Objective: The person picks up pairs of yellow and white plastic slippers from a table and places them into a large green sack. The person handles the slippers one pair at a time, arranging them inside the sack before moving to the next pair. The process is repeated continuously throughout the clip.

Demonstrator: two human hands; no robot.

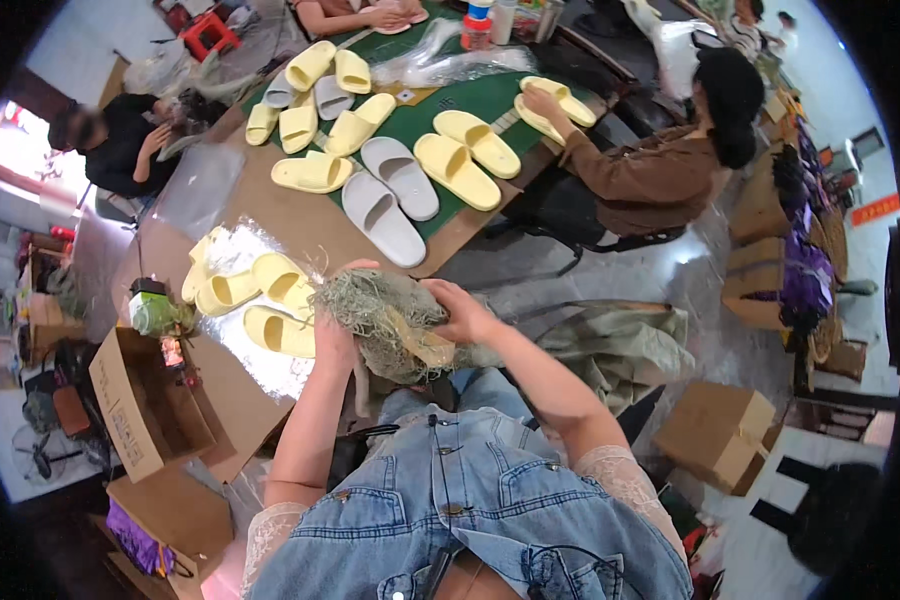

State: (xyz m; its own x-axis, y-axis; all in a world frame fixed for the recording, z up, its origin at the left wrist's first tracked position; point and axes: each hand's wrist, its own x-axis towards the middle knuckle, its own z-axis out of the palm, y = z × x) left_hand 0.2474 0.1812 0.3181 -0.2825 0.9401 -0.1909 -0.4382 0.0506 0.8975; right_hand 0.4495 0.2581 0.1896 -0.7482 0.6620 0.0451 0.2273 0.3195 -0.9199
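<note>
Between my two hands is a grey-green bundle of frayed, tangled threads, with a yellowish strip at its lower right. My left hand grips its left side, the fingers partly hidden behind it. My right hand closes on the right side. The bundle is held up in front of my body, near the table edge. Just left of it, yellow slippers lie on a shiny clear plastic sheet. Beyond it, a pair of grey slippers rests on the table.
More yellow slippers lie across the green table mat. At the right, a seated person in brown touches a yellow slipper. A person in black sits far left. Cardboard boxes stand left; another box is right.
</note>
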